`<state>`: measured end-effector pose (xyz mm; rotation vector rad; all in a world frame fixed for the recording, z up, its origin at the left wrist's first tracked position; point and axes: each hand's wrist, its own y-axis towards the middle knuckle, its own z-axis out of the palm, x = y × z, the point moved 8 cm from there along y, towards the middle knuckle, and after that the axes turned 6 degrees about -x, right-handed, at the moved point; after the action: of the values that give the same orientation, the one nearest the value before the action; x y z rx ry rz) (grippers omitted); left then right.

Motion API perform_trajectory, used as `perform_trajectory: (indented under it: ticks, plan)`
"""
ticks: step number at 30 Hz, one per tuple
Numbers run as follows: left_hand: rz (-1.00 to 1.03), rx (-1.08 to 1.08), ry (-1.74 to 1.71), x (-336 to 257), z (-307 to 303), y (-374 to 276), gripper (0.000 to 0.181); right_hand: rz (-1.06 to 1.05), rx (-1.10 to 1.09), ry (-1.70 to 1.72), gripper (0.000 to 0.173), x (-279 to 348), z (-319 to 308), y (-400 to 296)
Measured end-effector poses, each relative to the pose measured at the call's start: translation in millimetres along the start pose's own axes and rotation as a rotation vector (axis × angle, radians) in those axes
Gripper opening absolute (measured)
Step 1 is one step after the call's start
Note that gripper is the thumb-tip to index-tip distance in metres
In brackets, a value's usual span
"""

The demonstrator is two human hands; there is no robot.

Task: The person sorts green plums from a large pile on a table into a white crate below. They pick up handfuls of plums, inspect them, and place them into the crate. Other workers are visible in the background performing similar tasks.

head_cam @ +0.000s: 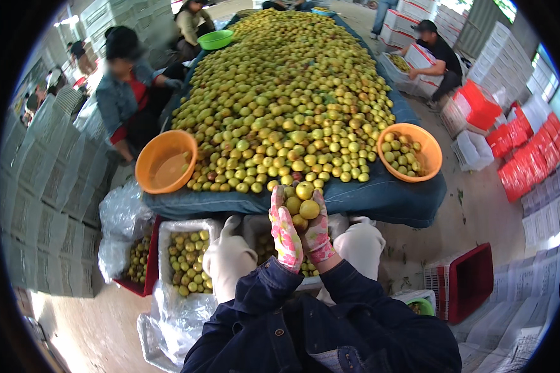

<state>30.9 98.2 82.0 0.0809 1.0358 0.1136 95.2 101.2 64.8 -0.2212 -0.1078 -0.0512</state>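
Note:
My left hand (287, 233) and my right hand (318, 233), both in pink flower-patterned gloves, are cupped together around several yellow-green round fruits (301, 205). They hold the fruits just off the near edge of a table covered in dark blue cloth (378, 200). A broad heap of the same fruit (284, 107) covers most of that table. Below my hands, between my knees, a foam-lined box of fruit (263, 247) is partly hidden by my forearms.
Orange basins stand at the left (165, 161) and right (408, 151) table corners; fruit fills part of the right one. A lined crate of fruit (189, 261) sits by my left knee. A red crate (471, 282) lies at right. People (130, 93) sit around the table.

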Motion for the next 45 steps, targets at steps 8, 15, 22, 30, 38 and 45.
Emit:
perform_trajectory:
  ticks: [8, 15, 22, 30, 38, 45]
  plan:
    - [0.015, 0.186, 0.013, 38.8, 91.7, -0.6, 0.064, -0.265, 0.038, 0.075, 0.052, 135.5, -4.9, 4.4]
    - [-0.198, 0.237, 0.072, 77.5, 110.7, -3.5, 0.065, -0.379, 0.105, 0.124, 0.047, 278.6, -41.4, 14.2]
    - [-0.286, 0.253, 0.122, 107.1, 103.1, 2.2, 0.061, -0.569, 0.033, 0.167, 0.054, 394.4, -60.7, 26.0]
    - [-0.318, 0.303, 0.180, 125.3, 58.1, 24.5, 0.064, -0.697, -0.101, 0.229, 0.099, 433.9, -97.4, 40.4]
    - [-1.041, -0.091, -0.117, 150.6, -41.5, 35.7, 0.060, -0.414, 0.079, -0.746, 0.045, 282.4, -44.8, 74.1]
    - [-1.147, -0.104, -0.248, 184.8, -59.1, 47.2, 0.038, -0.513, 0.114, -1.884, 0.036, 188.3, -65.6, 170.6]
